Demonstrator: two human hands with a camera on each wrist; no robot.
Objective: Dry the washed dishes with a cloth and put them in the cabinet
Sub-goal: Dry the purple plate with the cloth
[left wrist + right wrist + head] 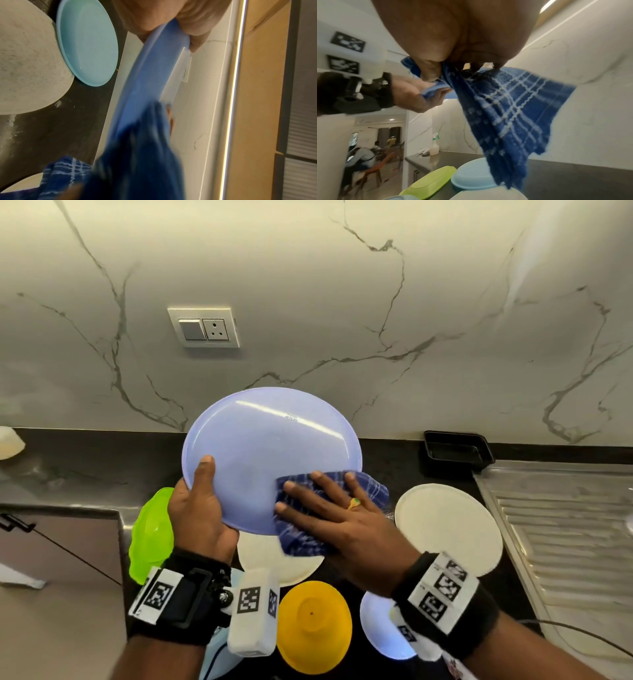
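Left hand, wrist banded, raised with thumb laid across the plate face and fingers curled behind its rim; right hand, also banded, spread flat with straight fingers pressing the cloth to the plate.

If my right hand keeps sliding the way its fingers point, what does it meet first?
Likely the left hand: the right hand presses the cloth on the blue plate, fingers aimed left across it. Depth is unclear.
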